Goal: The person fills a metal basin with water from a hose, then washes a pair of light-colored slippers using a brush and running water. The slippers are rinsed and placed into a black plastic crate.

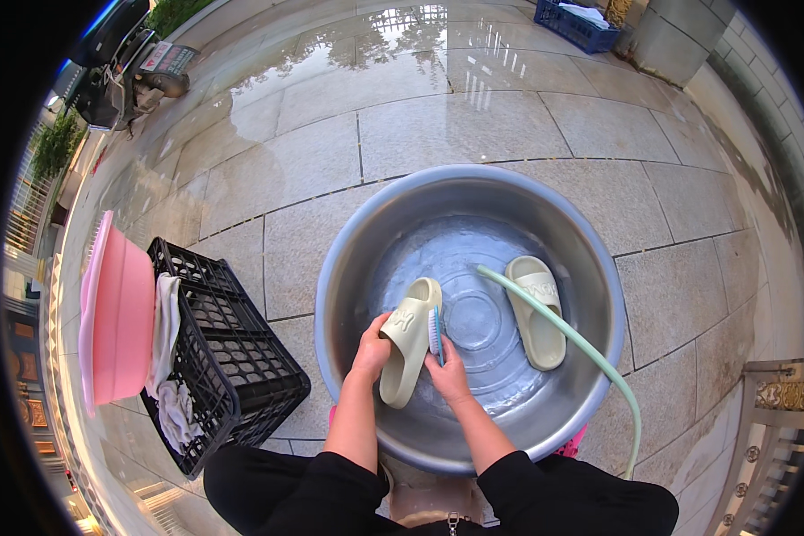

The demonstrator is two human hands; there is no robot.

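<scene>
My left hand (373,347) grips a pale green slide sandal (407,348) by its strap side, over the near left part of a large metal basin (348,248). In my right hand (449,375) is a blue scrub brush (437,335), its white bristles against the sandal's right edge. A second slide sandal (538,320) lies at the right inside the basin, in shallow water. A pale green hose (593,352) runs over the basin's right rim and across that sandal, its end above the water.
At the left stands a black plastic crate (241,348) with grey cloths (174,409) on it and a pink basin (124,315) against it. Farther off on the wet stone paving (415,137) are a blue crate (573,27), a pillar (677,33) and a parked scooter (120,80).
</scene>
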